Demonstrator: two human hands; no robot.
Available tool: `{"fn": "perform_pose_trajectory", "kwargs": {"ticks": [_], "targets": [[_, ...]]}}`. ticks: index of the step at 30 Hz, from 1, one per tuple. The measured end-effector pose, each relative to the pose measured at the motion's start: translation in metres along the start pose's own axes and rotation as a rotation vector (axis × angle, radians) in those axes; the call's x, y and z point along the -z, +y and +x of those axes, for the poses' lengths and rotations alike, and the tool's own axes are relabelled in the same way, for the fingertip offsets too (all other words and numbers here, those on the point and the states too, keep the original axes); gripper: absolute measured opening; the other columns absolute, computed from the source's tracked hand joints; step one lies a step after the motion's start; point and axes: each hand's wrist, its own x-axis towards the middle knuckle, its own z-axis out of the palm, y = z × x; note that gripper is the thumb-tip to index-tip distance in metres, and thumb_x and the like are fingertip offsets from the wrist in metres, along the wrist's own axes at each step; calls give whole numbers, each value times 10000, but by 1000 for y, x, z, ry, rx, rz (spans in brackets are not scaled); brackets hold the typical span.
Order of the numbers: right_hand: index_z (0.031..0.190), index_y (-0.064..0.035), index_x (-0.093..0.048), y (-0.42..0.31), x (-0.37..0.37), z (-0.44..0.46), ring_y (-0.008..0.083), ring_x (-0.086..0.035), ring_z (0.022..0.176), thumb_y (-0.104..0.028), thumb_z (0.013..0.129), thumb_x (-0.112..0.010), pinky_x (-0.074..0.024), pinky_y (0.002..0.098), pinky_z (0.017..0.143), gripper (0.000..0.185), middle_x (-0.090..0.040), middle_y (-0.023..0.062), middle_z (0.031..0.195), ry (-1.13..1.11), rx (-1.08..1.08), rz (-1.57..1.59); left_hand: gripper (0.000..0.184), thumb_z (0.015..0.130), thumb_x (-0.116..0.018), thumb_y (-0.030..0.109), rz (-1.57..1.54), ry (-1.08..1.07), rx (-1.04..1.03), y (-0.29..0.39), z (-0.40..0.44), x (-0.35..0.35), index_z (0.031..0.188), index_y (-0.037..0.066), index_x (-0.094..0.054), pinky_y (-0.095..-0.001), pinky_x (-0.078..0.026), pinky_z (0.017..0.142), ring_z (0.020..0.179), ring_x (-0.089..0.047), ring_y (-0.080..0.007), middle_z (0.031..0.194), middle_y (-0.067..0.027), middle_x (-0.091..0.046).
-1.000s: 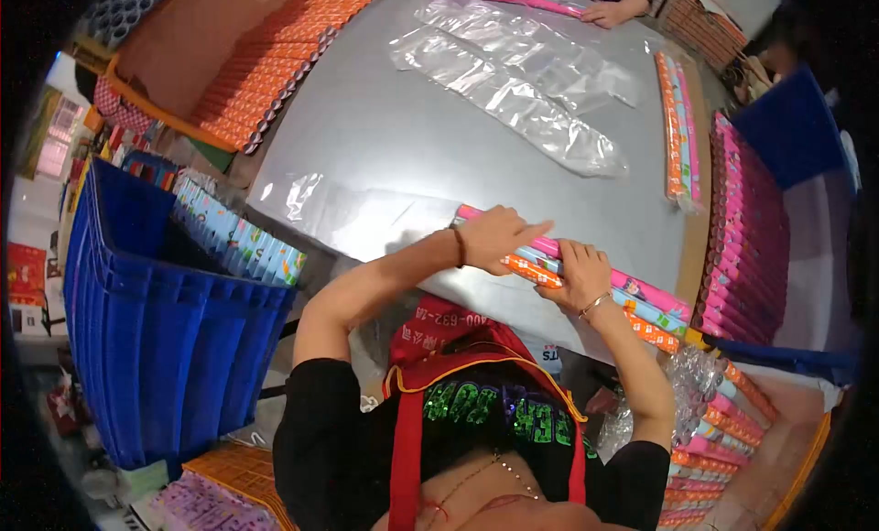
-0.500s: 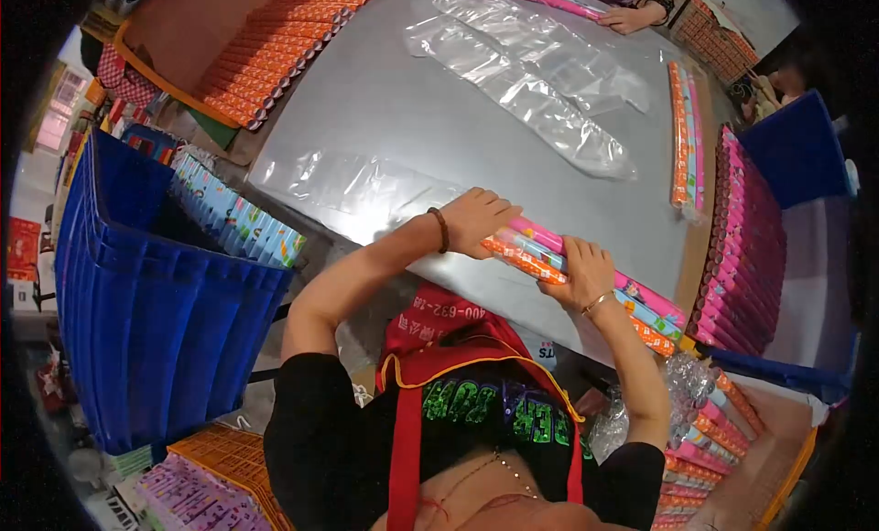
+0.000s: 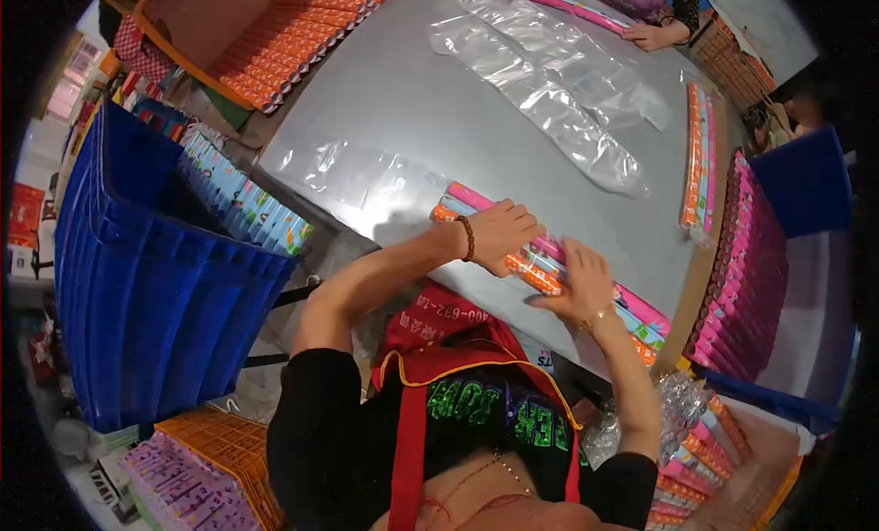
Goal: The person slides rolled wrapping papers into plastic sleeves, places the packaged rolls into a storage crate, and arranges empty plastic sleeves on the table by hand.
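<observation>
A bundle of wrapping paper rolls [image 3: 639, 316], pink, light blue and orange, lies slantwise along the near edge of the grey table [image 3: 366, 101]. My left hand [image 3: 501, 235], with a beaded bracelet, is closed over the bundle left of its middle; the roll ends stick out beyond the wrist. Just to its right, my right hand [image 3: 584, 284] grips the same rolls, fingers over the far side and thumb on the near side. A clear plastic sleeve [image 3: 339, 169] lies flat by the left end of the rolls. Whether it covers them I cannot tell.
More clear sleeves [image 3: 549, 92] lie mid-table. A finished-looking bundle [image 3: 699, 165] sits at the right edge. Blue bins stand left [image 3: 174, 302] and right [image 3: 801, 178], with pink rolls [image 3: 742, 275] at the right. Across the table, another person's hand [image 3: 648, 37] touches a pink roll.
The rolls have slid leftward, so their left ends now show past my left hand. My right hand still grips them. The whole view has shifted slightly.
</observation>
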Motion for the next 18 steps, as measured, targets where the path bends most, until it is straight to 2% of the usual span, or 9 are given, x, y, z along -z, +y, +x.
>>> {"fn": "perform_pose_trajectory", "kwargs": {"ticks": [4,6,9,13,15,16,18], "targets": [[1288,-52,-372,42,21,-57,305,-480,1058,-645,454,-720,-342,431,904,1080,-499,132,1161,-31,-25,-192,719,538,-654,291,-25,-24,18,-7,-7,5,1169,20,-439,-356,-373,796,914,-484,-257,997,-104,-504],[1307,-42,-354,57,24,-73,309,-484,1034,-655,426,-720,-342,439,897,1133,-509,143,1140,-130,-132,-304,717,538,-654,290,-22,-20,25,-8,-8,5,1167,21,-439,-355,-374,791,909,-485,-257,988,-102,-504],[1315,-44,-346,68,9,-76,325,-498,982,-640,395,-735,-361,438,876,1164,-534,144,1094,-22,-89,-247,712,537,-655,289,-9,-28,18,-5,-3,6,1162,24,-439,-357,-374,781,906,-486,-262,970,-100,-501],[1322,-36,-329,66,3,-71,338,-511,926,-587,381,-771,-384,434,846,1177,-559,144,1041,9,-67,-159,728,532,-678,325,-34,55,4,7,3,-8,1151,21,-441,-368,-372,767,892,-489,-264,950,-102,-504],[1296,-22,-375,57,5,-68,329,-527,886,-610,434,-742,-405,439,785,1106,-568,125,1022,5,-71,-142,730,538,-686,343,-53,35,-16,16,10,-13,1150,26,-443,-365,-371,762,884,-492,-258,936,-96,-510],[1299,-22,-369,54,3,-66,326,-526,885,-524,429,-788,-403,442,783,1088,-571,114,1019,-16,-98,-125,726,535,-690,337,-31,69,-8,23,12,-18,1147,30,-446,-358,-369,762,874,-498,-254,925,-88,-515],[1302,-22,-364,42,1,-62,323,-525,886,-489,421,-804,-403,439,783,1090,-572,108,1020,-3,-103,-103,733,529,-694,331,-20,59,-26,33,20,-22,1152,35,-446,-357,-370,754,865,-501,-250,919,-87,-517]]}}
